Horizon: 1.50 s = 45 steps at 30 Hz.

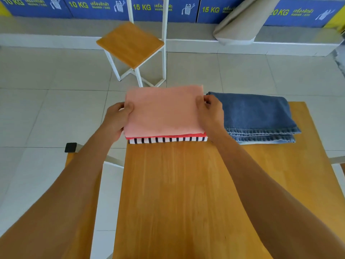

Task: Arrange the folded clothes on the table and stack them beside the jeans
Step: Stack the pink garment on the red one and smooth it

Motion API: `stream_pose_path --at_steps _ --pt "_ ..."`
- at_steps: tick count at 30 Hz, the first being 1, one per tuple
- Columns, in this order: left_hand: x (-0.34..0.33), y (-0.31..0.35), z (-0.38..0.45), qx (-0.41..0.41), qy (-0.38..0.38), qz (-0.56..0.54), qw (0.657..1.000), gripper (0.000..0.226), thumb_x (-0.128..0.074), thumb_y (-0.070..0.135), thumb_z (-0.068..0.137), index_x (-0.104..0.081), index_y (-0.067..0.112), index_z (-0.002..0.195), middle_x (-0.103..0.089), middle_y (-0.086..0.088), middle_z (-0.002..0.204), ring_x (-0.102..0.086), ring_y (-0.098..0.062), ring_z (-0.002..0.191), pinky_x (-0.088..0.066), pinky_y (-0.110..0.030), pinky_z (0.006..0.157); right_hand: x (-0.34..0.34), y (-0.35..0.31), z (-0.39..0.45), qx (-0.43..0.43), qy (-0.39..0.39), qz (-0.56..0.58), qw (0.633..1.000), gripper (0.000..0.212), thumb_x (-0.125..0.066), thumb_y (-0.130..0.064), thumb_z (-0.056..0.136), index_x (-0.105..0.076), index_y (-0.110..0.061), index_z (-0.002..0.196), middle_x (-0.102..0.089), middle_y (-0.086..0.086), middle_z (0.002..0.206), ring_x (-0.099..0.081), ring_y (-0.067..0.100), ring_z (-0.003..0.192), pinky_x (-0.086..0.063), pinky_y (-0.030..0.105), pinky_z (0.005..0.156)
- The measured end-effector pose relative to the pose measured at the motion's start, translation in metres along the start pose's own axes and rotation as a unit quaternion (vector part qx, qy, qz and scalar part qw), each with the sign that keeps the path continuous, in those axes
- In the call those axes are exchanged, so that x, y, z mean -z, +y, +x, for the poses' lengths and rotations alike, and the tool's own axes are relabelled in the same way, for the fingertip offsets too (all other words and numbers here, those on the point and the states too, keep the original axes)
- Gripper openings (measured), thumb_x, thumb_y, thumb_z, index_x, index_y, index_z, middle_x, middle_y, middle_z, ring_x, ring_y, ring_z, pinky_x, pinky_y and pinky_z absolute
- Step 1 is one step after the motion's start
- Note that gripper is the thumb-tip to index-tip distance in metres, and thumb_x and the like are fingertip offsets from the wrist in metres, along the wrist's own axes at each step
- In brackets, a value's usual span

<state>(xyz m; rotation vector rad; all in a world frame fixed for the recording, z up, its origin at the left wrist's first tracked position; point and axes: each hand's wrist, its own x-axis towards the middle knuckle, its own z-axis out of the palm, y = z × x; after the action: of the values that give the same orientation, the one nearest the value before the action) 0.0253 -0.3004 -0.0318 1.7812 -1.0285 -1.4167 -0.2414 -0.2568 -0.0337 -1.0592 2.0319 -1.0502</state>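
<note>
- Wooden orange-brown bench (186, 193) carries folded blue denim jeans (257, 114).
- Left hand (116, 120) and right hand (211, 113) pinch the folded pink cloth (162, 111) – stacking step, atop striped and red folds.
- Next – lower it square, release.

Bright, even daylight is filling the scene, seemingly coming from the far side. The pale floor (46, 113) is washing out a little, and the wooden table (177, 193) is showing a soft sheen. Shadows are staying faint. The wide lens is bending straight lines near the edges, and the far blue signs (97, 6) are looking slightly soft.
</note>
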Motion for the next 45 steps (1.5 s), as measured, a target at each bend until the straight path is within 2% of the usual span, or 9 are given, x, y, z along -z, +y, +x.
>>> stream_pose_path --at_steps 8,17,26,29,32,34,37,40,45 --pt "-0.015 -0.015 0.005 -0.022 0.049 0.086 0.995 0.049 -0.04 0.047 0.097 -0.047 0.019 0.136 -0.055 0.0 0.123 -0.054 -0.022 0.106 -0.049 -0.039 0.089 -0.016 0.013 0.008 -0.01 -0.012 -0.09 0.996 0.024 -0.044 -0.037 0.101 -0.058 -0.018 0.096 -0.057 -0.01 0.076 -0.051 0.002 0.065 -0.034 0.019 0.052" --pt "-0.018 -0.009 0.006 -0.057 0.058 0.132 0.988 0.047 -0.038 0.046 0.097 -0.049 0.017 0.133 -0.055 0.002 0.118 -0.054 -0.019 0.101 -0.044 -0.031 0.076 -0.013 0.014 0.01 -0.003 0.007 -0.07 0.997 0.023 -0.044 -0.035 0.101 -0.058 -0.017 0.096 -0.057 -0.009 0.081 -0.053 0.003 0.068 -0.036 0.019 0.053" --pt "-0.028 -0.006 0.003 -0.061 0.075 0.201 0.975 0.05 -0.033 0.048 0.099 -0.051 0.013 0.129 -0.058 -0.007 0.118 -0.055 -0.022 0.101 -0.046 -0.035 0.08 -0.004 0.01 0.009 -0.009 -0.009 -0.092 0.996 0.023 -0.043 -0.029 0.103 -0.057 -0.011 0.099 -0.059 -0.002 0.083 -0.049 0.003 0.064 -0.034 0.021 0.051" --pt "-0.03 0.002 0.0 -0.089 0.128 0.283 0.946 0.046 -0.042 0.039 0.097 -0.044 0.012 0.134 -0.053 -0.012 0.127 -0.05 -0.028 0.114 -0.045 -0.041 0.09 0.0 -0.003 0.002 -0.005 0.028 -0.088 0.996 0.017 -0.042 -0.015 0.101 -0.055 -0.009 0.11 -0.061 0.007 0.096 -0.052 0.011 0.07 -0.044 0.029 0.058" --pt "-0.034 0.006 -0.011 -0.215 0.227 0.358 0.88 0.051 -0.048 0.029 0.092 -0.037 0.017 0.141 -0.038 -0.012 0.147 -0.028 -0.032 0.138 -0.025 -0.051 0.109 -0.01 -0.016 -0.016 0.128 0.107 -0.167 0.972 0.028 -0.045 -0.004 0.096 -0.054 -0.01 0.122 -0.057 0.013 0.122 -0.055 0.025 0.102 -0.049 0.04 0.081" --pt "-0.046 0.009 -0.017 -0.328 0.197 0.417 0.825 0.048 -0.039 0.031 0.098 -0.035 0.021 0.145 -0.024 -0.012 0.157 -0.011 -0.033 0.147 -0.008 -0.055 0.115 -0.025 -0.024 -0.029 0.244 0.098 -0.255 0.931 0.034 -0.047 -0.01 0.097 -0.054 -0.016 0.129 -0.048 0.011 0.142 -0.044 0.03 0.131 -0.041 0.048 0.103" --pt "-0.068 -0.002 -0.021 -0.371 0.065 0.497 0.782 0.053 -0.026 0.042 0.102 -0.02 0.026 0.152 -0.002 -0.008 0.162 0.009 -0.03 0.148 0.015 -0.049 0.114 -0.043 -0.018 -0.043 0.325 -0.05 -0.356 0.875 0.045 -0.039 -0.029 0.103 -0.038 -0.021 0.148 -0.025 0.005 0.161 -0.014 0.025 0.151 -0.013 0.051 0.12" --pt "-0.074 -0.024 -0.016 -0.352 0.03 0.556 0.752 0.057 -0.018 0.042 0.103 -0.003 0.024 0.155 0.013 -0.007 0.161 0.016 -0.025 0.147 0.023 -0.041 0.111 -0.047 0.004 -0.04 0.303 -0.122 -0.417 0.848 0.056 -0.021 -0.044 0.105 -0.009 -0.026 0.157 -0.002 -0.001 0.166 0.006 0.019 0.152 0.002 0.051 0.122" --pt "-0.075 -0.024 -0.008 -0.331 0.045 0.569 0.751 0.056 -0.013 0.045 0.102 -0.002 0.028 0.154 0.014 -0.004 0.162 0.015 -0.023 0.148 0.03 -0.043 0.104 -0.036 0.012 -0.013 0.165 -0.124 -0.392 0.896 0.076 -0.014 -0.067 0.094 0.002 -0.027 0.157 0.006 -0.006 0.165 0.006 0.02 0.152 -0.003 0.062 0.117"
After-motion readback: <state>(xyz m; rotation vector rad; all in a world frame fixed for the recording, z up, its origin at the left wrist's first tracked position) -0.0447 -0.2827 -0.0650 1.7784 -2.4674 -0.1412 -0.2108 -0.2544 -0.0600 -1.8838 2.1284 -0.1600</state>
